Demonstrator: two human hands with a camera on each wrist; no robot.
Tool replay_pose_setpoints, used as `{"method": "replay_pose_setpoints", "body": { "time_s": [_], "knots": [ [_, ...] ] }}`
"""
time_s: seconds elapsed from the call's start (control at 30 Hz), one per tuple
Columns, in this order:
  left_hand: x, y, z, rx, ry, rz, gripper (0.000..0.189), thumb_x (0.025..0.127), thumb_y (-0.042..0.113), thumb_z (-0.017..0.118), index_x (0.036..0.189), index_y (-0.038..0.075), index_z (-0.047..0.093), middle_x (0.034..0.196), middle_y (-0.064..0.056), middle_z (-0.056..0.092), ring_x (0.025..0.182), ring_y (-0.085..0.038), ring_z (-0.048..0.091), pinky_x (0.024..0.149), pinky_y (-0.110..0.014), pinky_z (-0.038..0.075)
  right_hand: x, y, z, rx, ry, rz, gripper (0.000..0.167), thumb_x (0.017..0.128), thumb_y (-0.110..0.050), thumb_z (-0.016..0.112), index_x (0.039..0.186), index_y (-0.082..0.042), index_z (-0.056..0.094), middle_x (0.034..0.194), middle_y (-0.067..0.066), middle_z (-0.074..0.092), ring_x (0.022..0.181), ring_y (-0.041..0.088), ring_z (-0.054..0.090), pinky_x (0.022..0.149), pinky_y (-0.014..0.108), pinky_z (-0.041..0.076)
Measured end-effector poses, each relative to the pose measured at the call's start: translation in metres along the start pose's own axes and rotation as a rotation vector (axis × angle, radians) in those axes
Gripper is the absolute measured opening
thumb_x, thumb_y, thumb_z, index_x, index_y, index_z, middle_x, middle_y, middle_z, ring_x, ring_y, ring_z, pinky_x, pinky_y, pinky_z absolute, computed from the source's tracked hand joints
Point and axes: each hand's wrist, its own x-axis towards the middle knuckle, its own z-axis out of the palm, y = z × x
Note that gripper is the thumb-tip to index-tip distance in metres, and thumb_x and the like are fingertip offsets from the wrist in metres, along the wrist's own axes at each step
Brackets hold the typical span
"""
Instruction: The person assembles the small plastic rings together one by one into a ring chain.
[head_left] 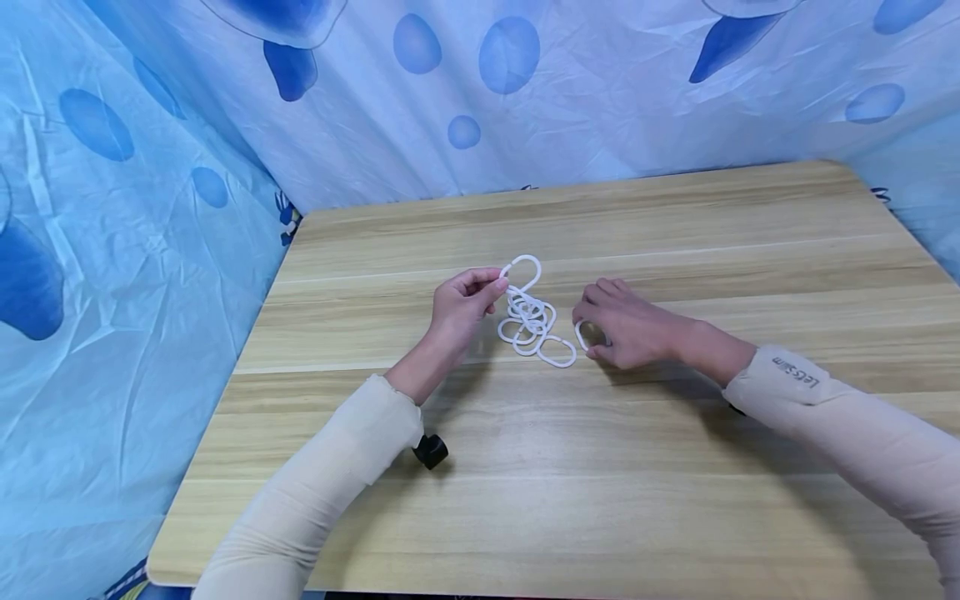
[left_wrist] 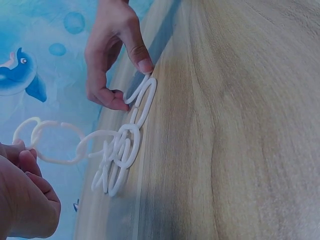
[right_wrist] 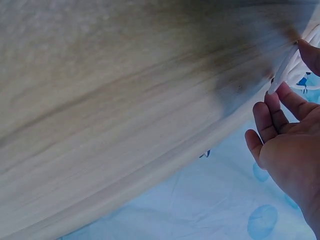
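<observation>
A chain of white plastic rings (head_left: 528, 315) lies bunched on the wooden table, its links oval with small gaps. My left hand (head_left: 461, 308) pinches a ring (head_left: 536, 265) at the chain's far end between thumb and forefinger, and in the left wrist view the links beside that hand (left_wrist: 30, 205) hang raised off the pile (left_wrist: 120, 155). On the other side, my right hand (head_left: 633, 329) holds the ring (head_left: 579, 336) at the near end between thumb and fingers. The right wrist view shows a ring edge (right_wrist: 282, 70) between the fingertips; most of the chain is out of that frame.
The light wooden table (head_left: 525, 517) reaches all round the hands. Blue curtains (head_left: 465, 92) with printed patterns stand along its back and left sides. A black wrist camera (head_left: 431, 451) sits under my left sleeve, close above the tabletop.
</observation>
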Motion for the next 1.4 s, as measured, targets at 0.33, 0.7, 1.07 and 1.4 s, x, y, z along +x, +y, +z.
{"method": "replay_pose_setpoints", "body": {
  "time_s": [0.33, 0.7, 1.07, 1.4],
  "knots": [
    [0.001, 0.000, 0.000, 0.004, -0.002, 0.001, 0.020, 0.088, 0.007, 0.070, 0.106, -0.002, 0.068, 0.080, 0.004, 0.064, 0.068, -0.012, 0.051, 0.059, -0.016, 0.044, -0.003, 0.003, 0.002, -0.003, 0.024, -0.032, 0.041, 0.075, -0.024, 0.078, 0.108, -0.006, 0.061, 0.102, 0.008, 0.053, 0.101, 0.029, 0.046, 0.095, 0.047, 0.031],
    [0.000, 0.001, 0.001, 0.003, 0.004, 0.005, 0.020, 0.088, 0.006, 0.069, 0.106, -0.003, 0.068, 0.083, 0.003, 0.064, 0.069, -0.006, 0.053, 0.060, -0.015, 0.044, 0.005, -0.003, -0.006, -0.144, 0.026, -0.065, 0.037, 0.075, -0.033, 0.069, 0.101, -0.007, 0.065, 0.098, 0.009, 0.060, 0.101, 0.031, 0.052, 0.100, 0.051, 0.031],
    [-0.001, 0.000, 0.000, 0.010, -0.008, -0.002, 0.020, 0.087, 0.008, 0.071, 0.105, -0.002, 0.068, 0.080, 0.003, 0.064, 0.065, -0.009, 0.051, 0.059, -0.016, 0.044, 0.022, 0.010, -0.030, 0.328, 0.269, 0.076, 0.033, 0.075, -0.013, 0.077, 0.105, -0.004, 0.068, 0.089, 0.009, 0.064, 0.088, 0.026, 0.054, 0.088, 0.045, 0.034],
    [-0.001, -0.001, 0.001, 0.014, -0.038, -0.015, 0.019, 0.087, 0.007, 0.071, 0.103, -0.001, 0.068, 0.080, 0.003, 0.064, 0.067, -0.010, 0.051, 0.060, -0.016, 0.046, 0.033, 0.004, -0.041, 0.540, 0.314, 0.228, 0.036, 0.079, -0.017, 0.076, 0.112, -0.006, 0.066, 0.102, 0.012, 0.064, 0.099, 0.024, 0.055, 0.090, 0.041, 0.040]
  ]
}}
